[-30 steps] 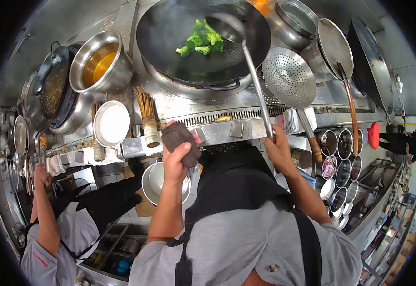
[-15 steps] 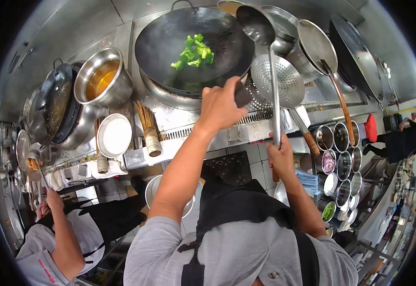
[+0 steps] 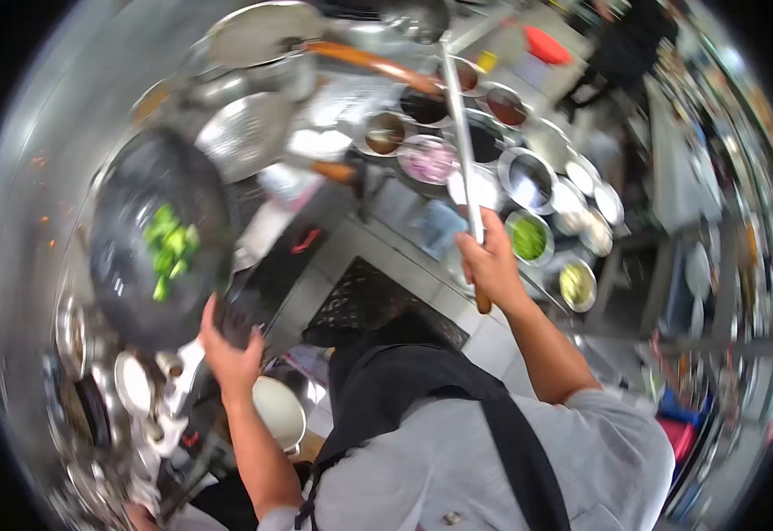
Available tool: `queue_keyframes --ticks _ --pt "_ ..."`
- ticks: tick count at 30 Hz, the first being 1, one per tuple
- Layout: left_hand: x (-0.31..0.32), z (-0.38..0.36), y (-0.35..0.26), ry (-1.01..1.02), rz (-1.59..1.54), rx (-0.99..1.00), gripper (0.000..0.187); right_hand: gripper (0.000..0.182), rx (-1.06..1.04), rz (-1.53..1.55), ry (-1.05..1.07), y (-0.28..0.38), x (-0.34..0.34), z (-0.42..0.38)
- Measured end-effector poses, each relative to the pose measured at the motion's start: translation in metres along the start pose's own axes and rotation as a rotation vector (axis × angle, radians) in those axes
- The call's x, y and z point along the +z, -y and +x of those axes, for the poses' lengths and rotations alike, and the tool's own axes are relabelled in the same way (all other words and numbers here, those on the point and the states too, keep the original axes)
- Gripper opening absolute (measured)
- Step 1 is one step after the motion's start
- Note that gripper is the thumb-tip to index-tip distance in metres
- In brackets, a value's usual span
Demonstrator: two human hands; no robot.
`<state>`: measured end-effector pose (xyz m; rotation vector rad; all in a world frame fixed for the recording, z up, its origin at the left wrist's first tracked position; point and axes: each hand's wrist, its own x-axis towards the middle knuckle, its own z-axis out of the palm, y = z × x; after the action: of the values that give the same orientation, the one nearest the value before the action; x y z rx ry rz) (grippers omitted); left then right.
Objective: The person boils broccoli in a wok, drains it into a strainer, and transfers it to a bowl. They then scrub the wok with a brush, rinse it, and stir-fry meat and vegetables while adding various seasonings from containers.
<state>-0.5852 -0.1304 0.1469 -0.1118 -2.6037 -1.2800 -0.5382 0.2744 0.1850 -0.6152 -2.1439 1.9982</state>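
My left hand [image 3: 232, 350] is at the near rim of a black wok [image 3: 130, 310], its fingers and thumb around a dark, blurred handle [image 3: 240, 320]. Bright green broccoli [image 3: 168, 257] lies in the middle of the wok. In my closed right hand [image 3: 490, 257] is a long-handled ladle [image 3: 459, 124], held by the lower shaft. Its wooden end pokes out below the fist, and its dark bowl is up at the top edge of the view, above the seasoning containers.
Metal containers hold sliced purple onion [image 3: 429, 159], chopped greens [image 3: 528, 237] and dark sauces. A perforated skimmer [image 3: 245, 137] and a wooden-handled strainer [image 3: 262, 34] lie beyond the wok. A white bucket [image 3: 277, 414] stands by my left forearm. Another person [image 3: 630, 49] is at the upper right.
The view has swung right, so the wok now appears at the left and the seasoning containers near the middle. My right hand has carried the ladle over toward those containers.
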Motion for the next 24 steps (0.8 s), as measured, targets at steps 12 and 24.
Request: queue_keyframes --ticks 12,24 --pt "0.024 -0.067 0.006 0.038 0.271 0.023 0.080 0.043 0.160 0.054 -0.364 -0.059 -0.143 -0.049" --pt "0.022 -0.065 -0.002 0.069 0.240 -0.044 0.080 0.040 0.239 0.175 -0.386 -0.079 -0.159 -0.028"
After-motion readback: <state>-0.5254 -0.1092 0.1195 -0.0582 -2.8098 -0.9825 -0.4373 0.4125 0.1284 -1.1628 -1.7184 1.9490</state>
